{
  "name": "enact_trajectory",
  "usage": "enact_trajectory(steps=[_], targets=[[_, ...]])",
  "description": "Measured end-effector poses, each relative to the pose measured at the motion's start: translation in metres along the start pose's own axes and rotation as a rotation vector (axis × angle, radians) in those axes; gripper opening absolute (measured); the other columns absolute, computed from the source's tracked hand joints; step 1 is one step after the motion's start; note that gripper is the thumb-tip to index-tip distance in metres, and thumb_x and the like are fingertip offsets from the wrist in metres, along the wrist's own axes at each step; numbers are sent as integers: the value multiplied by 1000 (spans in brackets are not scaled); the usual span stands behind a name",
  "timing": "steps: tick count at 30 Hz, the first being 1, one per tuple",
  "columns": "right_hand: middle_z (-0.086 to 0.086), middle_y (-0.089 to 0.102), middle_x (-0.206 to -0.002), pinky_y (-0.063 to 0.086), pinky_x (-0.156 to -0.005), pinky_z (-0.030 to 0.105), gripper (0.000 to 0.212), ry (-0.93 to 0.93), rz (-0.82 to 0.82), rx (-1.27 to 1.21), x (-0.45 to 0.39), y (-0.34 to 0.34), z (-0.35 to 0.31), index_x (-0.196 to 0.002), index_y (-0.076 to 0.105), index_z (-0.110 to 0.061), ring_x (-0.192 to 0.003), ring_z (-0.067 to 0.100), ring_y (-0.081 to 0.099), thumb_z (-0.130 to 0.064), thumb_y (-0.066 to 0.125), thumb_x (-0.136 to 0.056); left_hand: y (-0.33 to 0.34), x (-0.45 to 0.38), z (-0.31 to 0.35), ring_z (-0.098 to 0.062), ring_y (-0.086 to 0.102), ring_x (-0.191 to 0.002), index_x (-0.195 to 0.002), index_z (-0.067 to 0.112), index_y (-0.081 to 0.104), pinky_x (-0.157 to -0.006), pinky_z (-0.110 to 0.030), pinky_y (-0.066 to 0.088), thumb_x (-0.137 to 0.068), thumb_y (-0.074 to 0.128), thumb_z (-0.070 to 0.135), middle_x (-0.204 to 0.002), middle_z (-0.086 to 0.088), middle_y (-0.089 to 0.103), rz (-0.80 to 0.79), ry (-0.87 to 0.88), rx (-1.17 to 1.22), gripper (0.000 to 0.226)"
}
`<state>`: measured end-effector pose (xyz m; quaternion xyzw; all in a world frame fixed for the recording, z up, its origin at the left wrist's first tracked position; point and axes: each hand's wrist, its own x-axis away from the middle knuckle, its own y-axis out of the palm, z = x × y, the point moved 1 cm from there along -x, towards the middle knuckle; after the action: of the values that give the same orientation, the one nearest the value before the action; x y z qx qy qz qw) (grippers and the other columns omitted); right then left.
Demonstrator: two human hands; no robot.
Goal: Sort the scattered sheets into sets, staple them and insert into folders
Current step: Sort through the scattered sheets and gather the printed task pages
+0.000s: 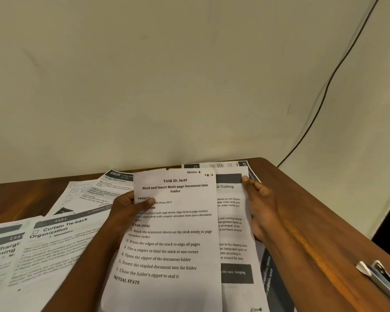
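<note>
My left hand point(127, 207) pinches the left edge of a white sheet headed "TASK ID: 3649" point(173, 239), thumb on its front, and holds it up above the desk. Behind it to the right lies a sheet with a dark header and the word "Cutting" point(231, 221). My right hand point(260, 203) holds that sheet's right edge, fingers reaching up to its top corner. Several other printed sheets are scattered at the left, among them "Curtain Tie-back Organization" point(61, 242) and one numbered 2659 point(115, 183). A metal stapler point(378, 278) lies at the right edge of the desk.
The brown wooden desk point(306, 199) stands against a pale wall. Its rounded far right corner and right edge are close to my right arm. A black cable point(331, 77) hangs down the wall at the right. More sheets lie under the "Cutting" sheet.
</note>
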<state>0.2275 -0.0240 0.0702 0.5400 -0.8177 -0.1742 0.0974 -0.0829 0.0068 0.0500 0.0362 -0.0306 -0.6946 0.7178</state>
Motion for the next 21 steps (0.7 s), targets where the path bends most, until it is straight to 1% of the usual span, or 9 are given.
enact_trajectory(steps=[3, 7, 8, 11, 14, 15, 17, 18, 21], targets=[[13, 80, -105, 61, -95, 46, 17, 3, 25, -10, 5, 6, 1, -101, 76, -10, -102, 30, 77, -21, 65, -103, 3, 1, -1, -23, 79, -72, -104, 4, 74, -56, -28, 61, -82, 77, 5, -93, -14, 81, -17, 12, 35, 22], [6, 81, -104, 62, -85, 29, 18, -27, 10, 18, 13, 17, 7, -96, 78, -13, -101, 22, 77, -21, 64, -103, 6, 1, -1, -18, 79, -72, -107, 9, 73, -56, -24, 60, -89, 74, 2, -90, -6, 82, -31, 26, 11, 18], [5, 81, -106, 62, -86, 27, 18, -33, 1, 41, 15, 20, 7, -97, 79, -13, -103, 20, 77, -22, 64, -103, 7, 1, -1, -18, 79, -73, -108, 10, 73, -56, -24, 60, -90, 74, 1, -91, -5, 82, -35, 26, 13, 20], [-2, 81, -103, 56, -101, 34, 21, -38, -38, 94, 18, 25, 11, -91, 81, -17, -109, 19, 74, -25, 66, -103, 6, -1, 0, -18, 80, -77, -111, 12, 71, -58, -25, 61, -89, 73, -2, -96, -6, 82, -51, 29, 34, 27], [-18, 79, -86, 55, -95, 23, 23, -46, -62, 124, 22, 28, 10, -84, 79, -21, -105, 11, 71, -23, 65, -103, 6, -1, 0, -21, 80, -78, -114, 11, 70, -59, -28, 62, -88, 73, -3, -95, -7, 82, -57, 20, 71, 30], [-17, 80, -91, 55, -98, 24, 21, -52, -77, 132, 22, 29, 12, -88, 80, -20, -109, 12, 71, -25, 65, -102, 6, -1, 0, -22, 80, -78, -114, 11, 70, -59, -29, 62, -88, 73, -3, -96, -8, 81, -61, 16, 83, 30], [-8, 80, -110, 52, -109, 35, 20, -57, -105, 144, 23, 28, 16, -94, 82, -18, -118, 14, 69, -28, 67, -101, 8, -1, -1, -26, 80, -82, -115, 10, 70, -61, -33, 64, -88, 74, -3, -101, -12, 81, -74, 0, 116, 31], [-6, 79, -115, 50, -111, 36, 20, -60, -105, 156, 24, 29, 16, -93, 83, -19, -120, 13, 68, -28, 67, -101, 9, -1, -1, -28, 80, -85, -117, 10, 70, -62, -35, 64, -87, 74, -3, -104, -15, 80, -80, -11, 132, 33], [-12, 73, -123, 48, -111, 28, 25, -83, -127, 137, 31, 35, 15, -86, 81, -30, -126, 8, 64, -25, 64, -103, 10, -4, -3, -31, 79, -90, -120, 9, 70, -69, -41, 66, -86, 75, -3, -108, -16, 79, -83, -21, 144, 36]])
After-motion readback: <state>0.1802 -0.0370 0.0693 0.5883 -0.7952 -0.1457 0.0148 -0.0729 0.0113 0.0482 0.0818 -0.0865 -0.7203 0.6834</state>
